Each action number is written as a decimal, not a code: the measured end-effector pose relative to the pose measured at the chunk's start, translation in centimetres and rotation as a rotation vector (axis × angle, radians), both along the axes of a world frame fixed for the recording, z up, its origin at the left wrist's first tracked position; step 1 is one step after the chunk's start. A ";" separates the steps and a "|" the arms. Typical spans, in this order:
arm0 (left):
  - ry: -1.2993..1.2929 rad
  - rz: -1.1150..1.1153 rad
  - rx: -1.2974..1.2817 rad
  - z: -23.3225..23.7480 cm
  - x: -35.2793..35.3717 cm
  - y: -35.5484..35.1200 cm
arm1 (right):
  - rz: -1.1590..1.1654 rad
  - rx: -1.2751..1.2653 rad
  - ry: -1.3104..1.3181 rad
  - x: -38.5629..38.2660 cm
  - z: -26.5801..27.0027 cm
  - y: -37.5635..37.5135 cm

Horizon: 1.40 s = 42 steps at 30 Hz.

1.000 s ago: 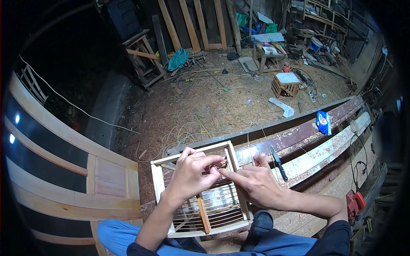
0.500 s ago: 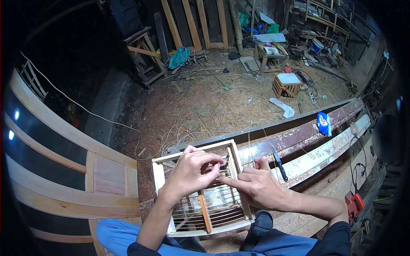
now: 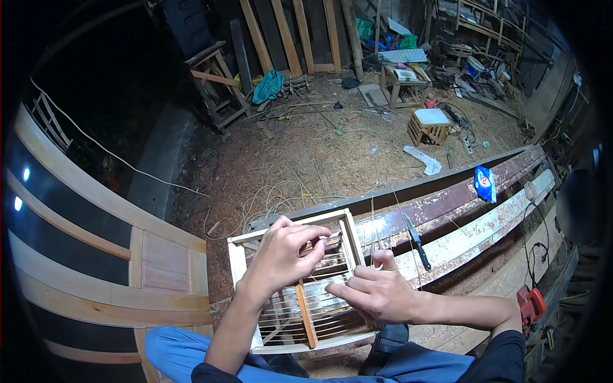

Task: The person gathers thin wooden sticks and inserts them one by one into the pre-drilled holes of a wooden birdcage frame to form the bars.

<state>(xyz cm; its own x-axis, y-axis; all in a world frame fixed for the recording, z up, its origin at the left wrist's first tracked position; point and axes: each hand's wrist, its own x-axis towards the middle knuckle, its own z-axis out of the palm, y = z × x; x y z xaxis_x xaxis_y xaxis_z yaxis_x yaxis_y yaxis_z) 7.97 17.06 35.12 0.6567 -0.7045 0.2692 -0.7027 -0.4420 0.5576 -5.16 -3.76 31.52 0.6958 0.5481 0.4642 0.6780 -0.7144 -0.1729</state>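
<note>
Cage frame (image 3: 239,268) lies flat at the left end of the worktop (image 3: 472,233), with its near edge out over the person's lap. Left hand (image 3: 281,255) is above the frame's top half, thumb and forefinger pressed together on what looks like a thin rod (image 3: 322,241) just under the top rail; it's too fine to be sure. The frame looks like light softwood rails with a darker centre slat (image 3: 305,316) and rows of thin bars (image 3: 335,319) across it. I'd judge the rails stiff enough to hold, while the bars are springy and easy to snap or pop out. So take it by the outer rails or corners, never by the bars. Right hand (image 3: 377,293) is just right of centre with fingers loosely curled, tips resting on the bars and holding nothing. A knife (image 3: 416,241) lies on the worktop just beyond it, apart from the frame. A blue packet (image 3: 484,184) is towards the far right end.
</note>
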 end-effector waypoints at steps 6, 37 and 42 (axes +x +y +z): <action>-0.064 -0.030 0.026 -0.7 1.1 0.9 | 0.015 0.017 -0.146 -1.1 0.7 0.3; -0.011 -0.103 0.048 -0.4 -0.1 0.5 | -0.371 0.088 0.123 1.1 -2.3 -4.7; -0.018 -0.108 0.042 -0.5 -0.1 0.6 | -0.346 0.147 0.129 1.4 -0.8 -4.6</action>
<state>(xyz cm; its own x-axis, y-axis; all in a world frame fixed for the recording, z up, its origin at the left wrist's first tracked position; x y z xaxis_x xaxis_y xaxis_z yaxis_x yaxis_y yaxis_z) 7.84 17.65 34.62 0.5714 -0.7819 0.2491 -0.7575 -0.3857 0.5268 -3.77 -8.31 30.68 0.8854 0.2051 0.4170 0.3676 -0.8582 -0.3583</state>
